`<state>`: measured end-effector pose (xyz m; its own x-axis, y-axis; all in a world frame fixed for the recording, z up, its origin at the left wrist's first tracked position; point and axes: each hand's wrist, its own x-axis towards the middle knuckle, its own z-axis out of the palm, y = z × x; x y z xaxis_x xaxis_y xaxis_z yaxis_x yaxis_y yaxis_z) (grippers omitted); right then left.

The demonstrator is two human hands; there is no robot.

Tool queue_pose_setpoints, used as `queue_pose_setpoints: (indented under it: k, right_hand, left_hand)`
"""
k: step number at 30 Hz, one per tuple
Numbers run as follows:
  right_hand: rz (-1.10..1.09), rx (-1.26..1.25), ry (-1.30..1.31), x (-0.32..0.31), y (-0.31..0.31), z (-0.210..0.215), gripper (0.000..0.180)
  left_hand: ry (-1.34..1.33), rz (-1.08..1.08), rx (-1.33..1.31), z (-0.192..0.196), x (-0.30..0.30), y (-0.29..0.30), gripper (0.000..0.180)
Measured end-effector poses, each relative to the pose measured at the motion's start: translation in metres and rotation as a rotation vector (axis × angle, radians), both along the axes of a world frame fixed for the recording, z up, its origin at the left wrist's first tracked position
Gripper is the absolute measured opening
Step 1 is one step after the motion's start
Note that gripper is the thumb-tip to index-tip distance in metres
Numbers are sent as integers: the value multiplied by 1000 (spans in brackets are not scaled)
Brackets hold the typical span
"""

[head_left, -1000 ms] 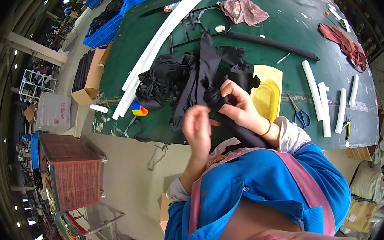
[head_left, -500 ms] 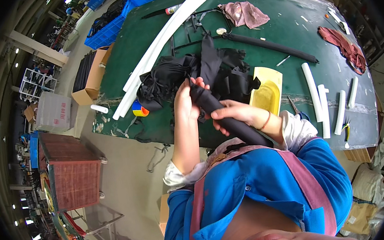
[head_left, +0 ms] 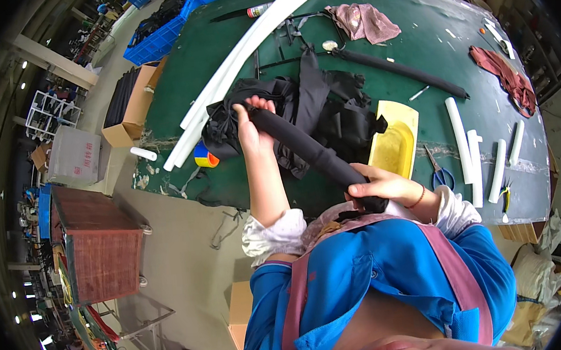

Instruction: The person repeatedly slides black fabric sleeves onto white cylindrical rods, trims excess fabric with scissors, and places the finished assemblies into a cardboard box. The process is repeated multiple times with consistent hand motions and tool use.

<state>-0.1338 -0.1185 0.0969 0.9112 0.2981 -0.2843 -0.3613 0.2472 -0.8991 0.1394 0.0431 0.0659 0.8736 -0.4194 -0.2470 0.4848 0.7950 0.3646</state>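
Observation:
A black fabric-covered tube (head_left: 305, 147) slants in front of my chest, its far end up and to the left. My left hand (head_left: 256, 131) is closed at that far end, palm up, beside the heap of black fabric (head_left: 313, 94). Near the body end, my right hand (head_left: 386, 186) wraps around the tube with the thumb on top. The tube's near tip lies close to my apron. Just past my right hand is a yellow tray (head_left: 395, 140), and blue-handled scissors (head_left: 440, 174) lie to its right.
The green table (head_left: 215, 53) carries long white foam tubes (head_left: 236, 64), several short white pieces (head_left: 459, 137), another black tube (head_left: 406, 72), a pink cloth (head_left: 364, 22) and a brown cloth (head_left: 504, 76). A brown cart (head_left: 101, 243) stands at left, with a cardboard box (head_left: 129, 115) beyond.
My hands have moved apart along the black tube. The right one is now nearer my body, the left one farther left. More of the tube's middle shows.

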Motion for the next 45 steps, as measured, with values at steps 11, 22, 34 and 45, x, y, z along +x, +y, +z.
queue_pose_setpoints:
  k: [11,22,34,45]
  right_hand:
    - [-123,12,-37,8,21,23,49]
    - [-138,-68,-87,10,17,16,56]
    - [170,209,121,20,-13,1,73]
    - [-101,51,129,39,5,31,54]
  left_hand:
    - [-427,-33,246,83,-122,-25,39]
    - [-383,-77,281,68,-131,-22,36]
    - [-174,98,188,60,-51,-2,25]
    - [-654,-239,436,29,-175,-18,66]
